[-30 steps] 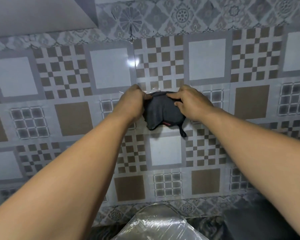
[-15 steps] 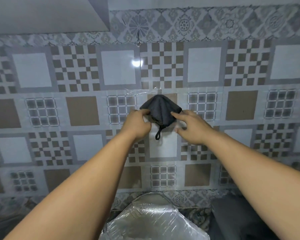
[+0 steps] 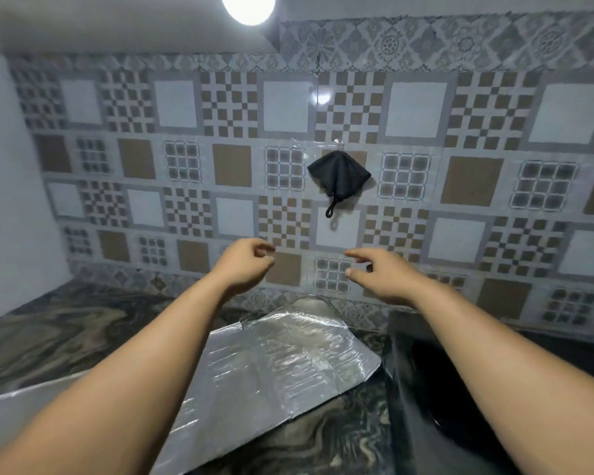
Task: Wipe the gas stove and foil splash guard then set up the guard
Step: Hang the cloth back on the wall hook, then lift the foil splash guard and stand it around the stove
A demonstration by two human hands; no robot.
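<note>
Foil splash guard (image 3: 282,358) lies flat on the marbled countertop (image 3: 66,334), at about 6 o'clock from frame centre, one corner pointing toward 4 o'clock and its far edge close to the base of the tiled wall (image 3: 419,108). Its surface is wrinkled and reflective; both forearms cross above it without visible contact. Dark cloth (image 3: 338,174) hangs on the wall at about 12 o'clock from the hands, bunched into a fan shape, with a loop cord dangling from its lower edge; the fixing it hangs from is too small to make out. Left hand (image 3: 242,269) is raised in front of the wall, fingers loosely curled, thumb and forefinger close together, holding nothing. Right hand (image 3: 379,274) is at the same height, at 3 o'clock from the left hand, fingers relaxed and slightly spread, holding nothing. Both hands are below the cloth and apart from it. Dark sink (image 3: 460,389) sits at 4 o'clock, just beside the guard; its basin is in shadow and its contents cannot be told. Ceiling lamp (image 3: 247,8) glows at 12 o'clock.
</note>
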